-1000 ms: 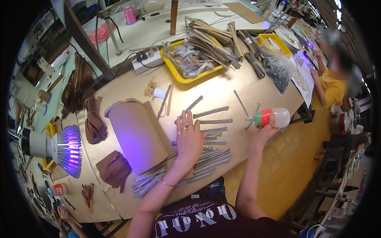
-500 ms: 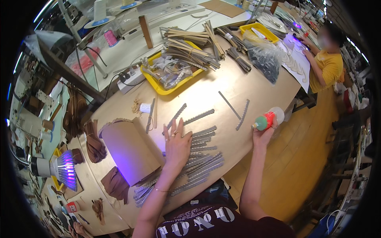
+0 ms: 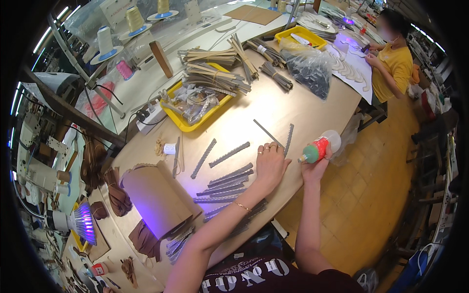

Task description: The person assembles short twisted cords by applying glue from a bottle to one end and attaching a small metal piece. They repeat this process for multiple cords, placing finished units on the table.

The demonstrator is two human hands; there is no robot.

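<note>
My right hand (image 3: 316,168) is wrapped round a squeeze bottle (image 3: 318,148) with a green top and a red label, its pale nozzle tilted toward the left. Beside it over the table, my left hand (image 3: 271,166) is open, thumb apart, palm down. Its fingertips are at the near end of a thin dark strip (image 3: 266,131); whether they touch it is hidden. A scalloped grey strip (image 3: 289,139) lies just right of those fingers. Two more scalloped strips (image 3: 229,154) lie apart on the left, and several others (image 3: 227,180) are fanned out beneath my left forearm.
A yellow tray (image 3: 188,128) holds bagged parts, with strip bundles (image 3: 215,78) on it. A brown curved panel (image 3: 156,195) and a purple-lit lamp (image 3: 83,222) are on the left. Farther right are a bag of dark pieces (image 3: 310,73) and a person in yellow (image 3: 393,68).
My left hand has moved right, from the fanned strips to the thin dark strip. My right hand still holds the bottle. The view has shifted slightly.
</note>
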